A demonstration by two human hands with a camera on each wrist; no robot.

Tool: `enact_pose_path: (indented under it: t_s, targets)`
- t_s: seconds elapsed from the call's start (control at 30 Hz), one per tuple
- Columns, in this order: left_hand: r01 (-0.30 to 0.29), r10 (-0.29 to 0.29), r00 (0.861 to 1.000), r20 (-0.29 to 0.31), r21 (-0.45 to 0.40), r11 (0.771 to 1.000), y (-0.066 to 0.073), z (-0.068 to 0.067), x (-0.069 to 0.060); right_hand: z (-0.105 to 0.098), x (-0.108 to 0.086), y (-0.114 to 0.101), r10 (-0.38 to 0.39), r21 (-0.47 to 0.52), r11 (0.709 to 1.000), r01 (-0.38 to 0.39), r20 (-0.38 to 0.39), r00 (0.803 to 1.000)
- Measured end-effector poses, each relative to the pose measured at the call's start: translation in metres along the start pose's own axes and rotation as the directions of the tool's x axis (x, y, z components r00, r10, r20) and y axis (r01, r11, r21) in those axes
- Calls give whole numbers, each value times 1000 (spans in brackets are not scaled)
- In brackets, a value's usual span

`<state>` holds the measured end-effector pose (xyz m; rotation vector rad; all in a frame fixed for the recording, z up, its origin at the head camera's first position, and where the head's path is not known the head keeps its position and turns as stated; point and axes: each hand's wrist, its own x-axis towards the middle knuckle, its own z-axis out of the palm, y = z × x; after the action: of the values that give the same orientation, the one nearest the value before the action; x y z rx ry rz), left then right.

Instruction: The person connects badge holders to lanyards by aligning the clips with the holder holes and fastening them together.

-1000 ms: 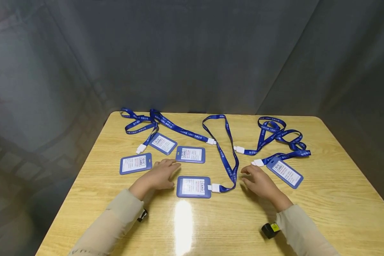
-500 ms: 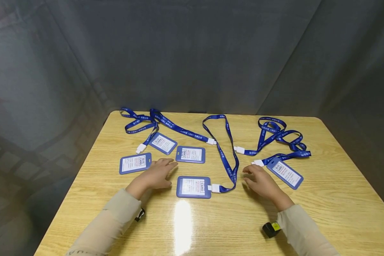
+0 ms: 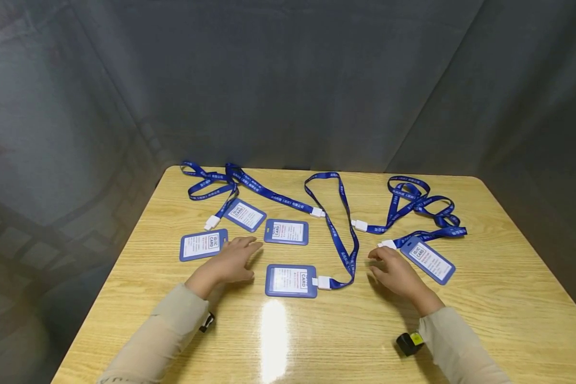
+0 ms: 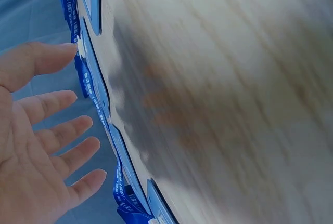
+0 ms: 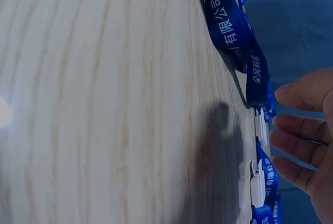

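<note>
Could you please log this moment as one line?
left hand: empty, over table | right hand: empty, over table | front badge holder: clipped to lanyard

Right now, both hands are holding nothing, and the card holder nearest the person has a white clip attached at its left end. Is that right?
Not quite: the white clip is at the right end of that card holder, as the head view shows. The left hand and right hand do hold nothing.

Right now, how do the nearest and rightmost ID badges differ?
The nearest ID badge is attached to a white lanyard clip; the rightmost ID badge has none attached. The nearest lies straight across, the rightmost slants. Both are rectangular and blue-framed.
</note>
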<state>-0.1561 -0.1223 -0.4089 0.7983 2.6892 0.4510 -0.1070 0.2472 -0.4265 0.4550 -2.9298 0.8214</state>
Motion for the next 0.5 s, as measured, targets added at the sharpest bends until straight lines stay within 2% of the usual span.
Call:
enact_pose_path:
  t_s: [0.5]
  targets:
    - [13, -14, 1000, -9, -13, 1000, -3, -2, -3, -2, -3, 9, -11, -33, 999, 10, -24, 1000]
